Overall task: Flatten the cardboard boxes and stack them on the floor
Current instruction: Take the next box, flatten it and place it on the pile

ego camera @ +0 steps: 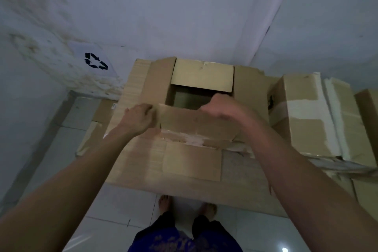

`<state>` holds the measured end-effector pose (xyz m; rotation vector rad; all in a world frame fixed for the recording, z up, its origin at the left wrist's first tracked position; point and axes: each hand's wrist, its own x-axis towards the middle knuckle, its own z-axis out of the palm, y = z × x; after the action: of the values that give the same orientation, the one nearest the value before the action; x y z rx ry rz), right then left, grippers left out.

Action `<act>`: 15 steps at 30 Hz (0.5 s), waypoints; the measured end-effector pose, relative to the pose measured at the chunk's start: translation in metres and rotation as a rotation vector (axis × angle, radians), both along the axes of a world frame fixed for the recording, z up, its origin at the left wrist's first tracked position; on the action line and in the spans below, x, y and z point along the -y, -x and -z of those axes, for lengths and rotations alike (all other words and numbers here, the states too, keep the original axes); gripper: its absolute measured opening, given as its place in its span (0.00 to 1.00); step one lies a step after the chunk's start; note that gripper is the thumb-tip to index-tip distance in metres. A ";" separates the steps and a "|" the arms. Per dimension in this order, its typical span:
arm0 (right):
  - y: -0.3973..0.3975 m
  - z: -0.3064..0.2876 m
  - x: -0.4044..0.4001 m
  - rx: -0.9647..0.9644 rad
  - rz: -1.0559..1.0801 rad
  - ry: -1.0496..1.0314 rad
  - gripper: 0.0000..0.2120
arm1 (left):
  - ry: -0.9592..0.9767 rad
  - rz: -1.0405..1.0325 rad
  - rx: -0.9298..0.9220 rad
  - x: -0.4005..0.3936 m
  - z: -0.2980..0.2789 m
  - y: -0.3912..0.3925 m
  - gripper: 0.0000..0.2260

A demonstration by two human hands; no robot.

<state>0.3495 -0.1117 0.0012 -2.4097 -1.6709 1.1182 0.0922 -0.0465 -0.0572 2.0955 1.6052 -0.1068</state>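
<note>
Both hands, left hand (141,117) and right hand (219,108), grip the near flap (192,124) of the open box (155,161) mid-frame; fold it out along its crease, not tearing.

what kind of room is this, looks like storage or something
Probably a spare corner used for storage or recycling. A sheet with a recycling symbol is stuck on the stained, peeling wall, cardboard boxes are piled against it on a white tiled floor, and there is no furniture in view.
</note>
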 end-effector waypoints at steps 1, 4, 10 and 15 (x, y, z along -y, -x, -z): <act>0.002 0.002 0.008 -0.076 -0.070 0.072 0.17 | 0.098 -0.035 0.078 0.002 -0.001 -0.005 0.22; 0.011 0.030 0.041 -0.205 -0.187 0.102 0.25 | 0.203 -0.073 0.113 0.006 0.006 -0.018 0.26; 0.021 0.090 0.076 0.030 -0.096 -0.155 0.21 | 0.132 0.013 -0.044 0.006 0.019 -0.038 0.14; 0.003 0.086 0.067 -0.035 0.070 -0.535 0.19 | -0.338 0.117 -0.109 0.006 0.010 -0.056 0.24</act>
<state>0.3460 -0.1786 -0.0852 -2.0722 -1.6009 0.5956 0.1483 -0.0526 -0.0674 2.4793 1.6566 0.0130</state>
